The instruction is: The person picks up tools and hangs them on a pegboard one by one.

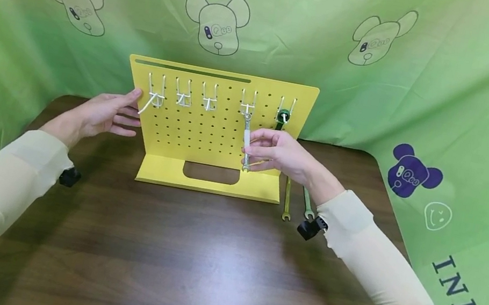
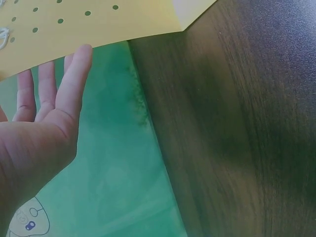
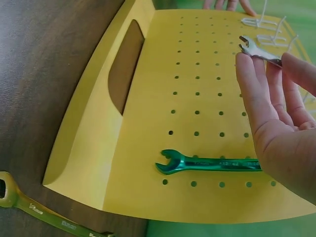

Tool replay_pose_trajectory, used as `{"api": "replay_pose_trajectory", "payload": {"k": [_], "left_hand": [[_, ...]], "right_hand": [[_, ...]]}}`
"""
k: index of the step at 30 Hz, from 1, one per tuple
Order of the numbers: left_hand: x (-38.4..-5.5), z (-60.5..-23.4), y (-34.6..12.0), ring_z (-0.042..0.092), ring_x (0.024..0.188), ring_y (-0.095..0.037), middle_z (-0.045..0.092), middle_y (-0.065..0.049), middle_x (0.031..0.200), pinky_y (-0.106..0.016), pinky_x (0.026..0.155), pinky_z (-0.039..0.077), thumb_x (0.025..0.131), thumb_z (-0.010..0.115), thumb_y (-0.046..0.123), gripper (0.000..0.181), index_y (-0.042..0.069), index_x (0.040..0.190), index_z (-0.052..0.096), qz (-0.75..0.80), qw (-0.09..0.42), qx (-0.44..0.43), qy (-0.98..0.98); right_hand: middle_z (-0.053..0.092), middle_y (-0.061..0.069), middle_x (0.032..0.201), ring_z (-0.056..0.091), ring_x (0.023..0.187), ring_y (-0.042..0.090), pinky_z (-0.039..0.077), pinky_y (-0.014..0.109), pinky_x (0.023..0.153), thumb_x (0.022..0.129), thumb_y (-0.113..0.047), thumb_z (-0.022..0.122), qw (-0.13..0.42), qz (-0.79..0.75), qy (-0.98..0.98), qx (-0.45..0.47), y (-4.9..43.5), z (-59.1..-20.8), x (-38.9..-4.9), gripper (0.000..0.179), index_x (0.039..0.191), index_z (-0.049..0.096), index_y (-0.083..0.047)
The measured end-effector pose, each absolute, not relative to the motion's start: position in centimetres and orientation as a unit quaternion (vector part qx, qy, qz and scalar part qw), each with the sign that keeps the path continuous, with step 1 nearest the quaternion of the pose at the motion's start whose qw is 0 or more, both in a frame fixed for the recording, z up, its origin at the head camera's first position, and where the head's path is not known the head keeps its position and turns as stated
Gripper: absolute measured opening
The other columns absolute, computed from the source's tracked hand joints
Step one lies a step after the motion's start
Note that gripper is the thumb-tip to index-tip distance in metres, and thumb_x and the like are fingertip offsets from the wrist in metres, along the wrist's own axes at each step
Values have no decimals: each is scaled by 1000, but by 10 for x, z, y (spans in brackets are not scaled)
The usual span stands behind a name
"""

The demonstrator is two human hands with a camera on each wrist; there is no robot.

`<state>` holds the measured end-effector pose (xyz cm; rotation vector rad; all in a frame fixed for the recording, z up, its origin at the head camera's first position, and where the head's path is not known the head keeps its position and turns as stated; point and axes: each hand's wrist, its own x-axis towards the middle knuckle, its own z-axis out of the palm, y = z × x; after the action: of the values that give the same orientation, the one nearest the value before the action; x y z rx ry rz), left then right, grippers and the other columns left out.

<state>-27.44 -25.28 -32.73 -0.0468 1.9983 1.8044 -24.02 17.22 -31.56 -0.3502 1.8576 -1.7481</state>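
A yellow pegboard (image 1: 219, 156) stands upright on the table, with white hooks along its upper part. My left hand (image 1: 106, 114) is at its left edge, thumb by the edge and fingers fairly straight; in the left wrist view some fingertips disappear behind the pegboard (image 2: 98, 29). In my right hand (image 1: 281, 153) I pinch a silver combination wrench (image 1: 247, 139) between thumb and fingers. Its ring end is up at a white hook (image 1: 248, 104), its open end down; whether the ring is over the hook I cannot tell. A green wrench (image 3: 217, 164) hangs on the rightmost hook, partly behind my right hand.
A yellow-green wrench (image 1: 287, 198) and a pale green wrench (image 1: 307, 202) lie on the brown table (image 1: 186, 262) right of the pegboard. Three hooks on the left, including a long-pronged hook (image 1: 154, 98), hold no wrench. A green curtain (image 1: 286, 29) surrounds the table.
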Motion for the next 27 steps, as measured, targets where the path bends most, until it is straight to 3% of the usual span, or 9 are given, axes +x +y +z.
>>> {"api": "replay_pose_trajectory", "payload": {"k": [4,9,16,27], "left_hand": [[-273,-326,-253,63,112,-25,41,-20,144,-45,99,56,96,55,63,79,2,144,39,647,226,-14,728],[-274,-325,-253,63,112,-24,39,-21,146,-45,100,56,96,54,62,83,0,148,36,647,230,-9,727],[-275,-326,-253,63,111,-23,40,-19,145,-44,98,57,96,54,62,80,2,147,37,651,232,-10,723],[-275,-324,-254,64,112,-24,47,-17,139,-45,97,58,96,55,63,78,3,144,41,645,231,-5,728]], "right_hand": [[60,27,124,68,99,24,56,53,98,98,-4,67,274,-655,695,-112,170,-324,-243,47,139,48,10],[52,29,138,64,107,26,54,47,103,100,-6,65,261,-662,697,-93,165,-332,-248,45,139,50,11],[52,29,137,56,125,46,48,55,107,103,-11,61,276,-674,683,-55,158,-336,-250,40,137,50,8],[61,20,135,65,117,35,56,45,101,103,-12,63,240,-704,669,-7,148,-342,-254,41,140,53,2]]}}
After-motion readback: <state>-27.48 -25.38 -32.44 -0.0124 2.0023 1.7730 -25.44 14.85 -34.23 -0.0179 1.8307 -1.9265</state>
